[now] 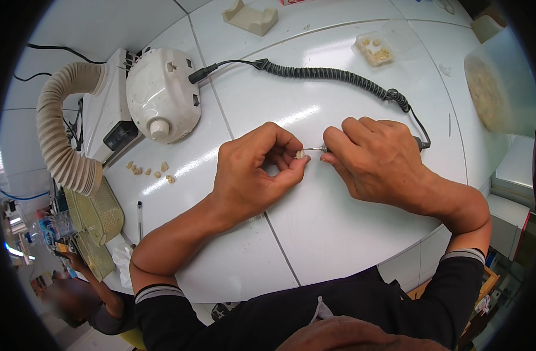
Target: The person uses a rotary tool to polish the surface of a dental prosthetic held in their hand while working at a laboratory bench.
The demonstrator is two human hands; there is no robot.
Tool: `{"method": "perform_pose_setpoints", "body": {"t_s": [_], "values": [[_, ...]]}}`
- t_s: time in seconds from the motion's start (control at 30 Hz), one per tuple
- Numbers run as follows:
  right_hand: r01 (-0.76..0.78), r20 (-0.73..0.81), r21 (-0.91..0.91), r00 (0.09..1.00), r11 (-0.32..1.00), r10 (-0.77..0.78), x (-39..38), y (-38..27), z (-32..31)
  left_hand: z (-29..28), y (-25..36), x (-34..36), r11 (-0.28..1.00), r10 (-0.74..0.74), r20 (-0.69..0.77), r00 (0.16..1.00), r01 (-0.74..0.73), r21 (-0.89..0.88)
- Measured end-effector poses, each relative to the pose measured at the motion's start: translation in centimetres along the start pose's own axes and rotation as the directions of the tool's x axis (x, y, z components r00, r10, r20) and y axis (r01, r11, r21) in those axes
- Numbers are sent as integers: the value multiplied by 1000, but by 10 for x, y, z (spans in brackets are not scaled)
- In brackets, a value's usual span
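My left hand pinches a small cream tooth-like piece between thumb and index finger. From the right, my right hand grips a rotary handpiece, mostly hidden inside the fist. Its thin metal bit points left and reaches the piece; whether the tip is cutting or only touching, I cannot tell. A black coiled cord runs from the handpiece's rear to a white control unit at the far left. Several similar cream pieces lie loose on the table left of my left hand.
A ribbed suction hose bends down at the left above a woven basket. Beside my left forearm lies a pen. Toward the back sit a clear box with small pieces and a beige stand. Another person is at lower left.
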State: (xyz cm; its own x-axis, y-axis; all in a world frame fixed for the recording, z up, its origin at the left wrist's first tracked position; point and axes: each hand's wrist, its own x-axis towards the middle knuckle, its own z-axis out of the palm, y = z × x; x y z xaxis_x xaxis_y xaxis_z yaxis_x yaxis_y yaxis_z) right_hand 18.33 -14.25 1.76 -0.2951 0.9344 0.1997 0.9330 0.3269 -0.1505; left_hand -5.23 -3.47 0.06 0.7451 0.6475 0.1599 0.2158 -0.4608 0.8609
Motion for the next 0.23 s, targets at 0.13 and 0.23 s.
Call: {"method": "perform_pose_setpoints", "body": {"t_s": [0.13, 0.23], "values": [[2, 3, -1, 1000, 1000, -2, 0, 0, 0, 1, -1, -1, 1000, -3, -2, 1000, 3, -1], [2, 1, -3, 1000, 1000, -2, 0, 0, 1, 1, -2, 0, 1000, 3, -7, 1000, -2, 11]]}}
